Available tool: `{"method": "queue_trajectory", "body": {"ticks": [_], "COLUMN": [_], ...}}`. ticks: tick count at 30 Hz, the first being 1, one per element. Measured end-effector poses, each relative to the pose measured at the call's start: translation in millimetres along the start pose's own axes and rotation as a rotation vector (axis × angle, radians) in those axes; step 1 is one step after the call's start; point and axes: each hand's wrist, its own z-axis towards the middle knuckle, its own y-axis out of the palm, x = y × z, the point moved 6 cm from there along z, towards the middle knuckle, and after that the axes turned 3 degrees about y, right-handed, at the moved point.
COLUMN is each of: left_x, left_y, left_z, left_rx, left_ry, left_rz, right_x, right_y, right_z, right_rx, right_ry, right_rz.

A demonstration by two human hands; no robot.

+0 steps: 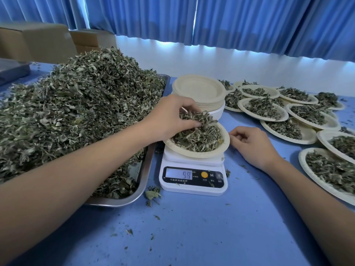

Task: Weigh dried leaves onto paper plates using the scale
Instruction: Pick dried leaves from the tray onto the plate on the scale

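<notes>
Blue table (pixel 192 227); scale (pixel 193 182) shows 9.9. Left hand (pixel 171 116) grasps leaves (pixel 197 117) at ten o'clock of plate (pixel 215 153); right hand (pixel 251 144), loosely curled, empty, at three. Risk: releasing the whole clump may overshoot.

"9.9" and "M" on scale (pixel 193 174)

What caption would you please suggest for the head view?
Left hand holds dried leaves over the paper plate on the scale; right hand rests beside it.

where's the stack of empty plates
In the head view, the stack of empty plates sits behind the scale, between the leaf tray and the filled plates.
</notes>
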Motion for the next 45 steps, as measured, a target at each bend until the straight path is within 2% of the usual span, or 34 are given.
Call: {"method": "queue_trajectory", "body": {"ticks": [4,11,15,25,28,39,45], "left_x": [8,9,6,3,3,-7,-21], "left_y": [-7,-12,-7,-17,-16,-27,-41], "left_z": [-2,-1,0,1,1,4,5], "left_rx": [0.081,0.107,0.063,0.120,0.110,0.217,0.293], "left_ry": [0.008,0.019,0.018,0.014,-0.010,-0.096,-0.192], "left_rz": [-0.187,-0.342,-0.350,-0.346,-0.413,-0.676,-0.638], "right_x": [-2,-4,-4,-5,-5,-5,-4], "right_y": [0,-1,0,-1,-1,-1,0], "right_z": [0,-1,-1,-2,-2,-2,-1], "right_rx": [-0.008,-0.011,-0.011,-0.018,-0.018,-0.010,-0.008], "right_ry": [-0.006,-0.011,-0.005,-0.002,0.000,-0.008,-0.002], "right_rz": [-0.004,-0.004,0.000,-0.007,-0.007,-0.023,-0.030]}}
